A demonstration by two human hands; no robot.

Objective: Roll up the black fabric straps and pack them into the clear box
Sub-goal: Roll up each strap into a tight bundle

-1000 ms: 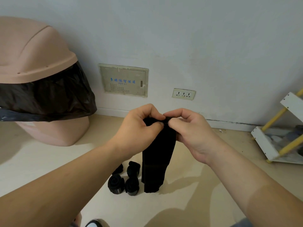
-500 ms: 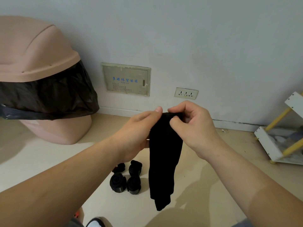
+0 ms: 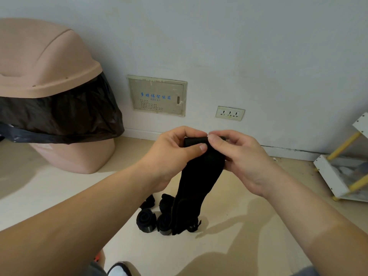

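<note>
The left hand (image 3: 175, 152) and right hand (image 3: 243, 156) both pinch the rolled top of a long black fabric strap (image 3: 199, 180); finished black fabric rolls (image 3: 146, 217) lie on the floor below them.

White wall (image 3: 239, 46), beige floor (image 3: 59, 196), pink bin (image 3: 43, 62).

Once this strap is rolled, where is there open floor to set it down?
Bare floor lies to the right of the hanging strap, toward the white rack. Another bare patch lies between the pink bin and the rolled straps. Directly below the hanging strap it is crowded with those rolls.
</note>
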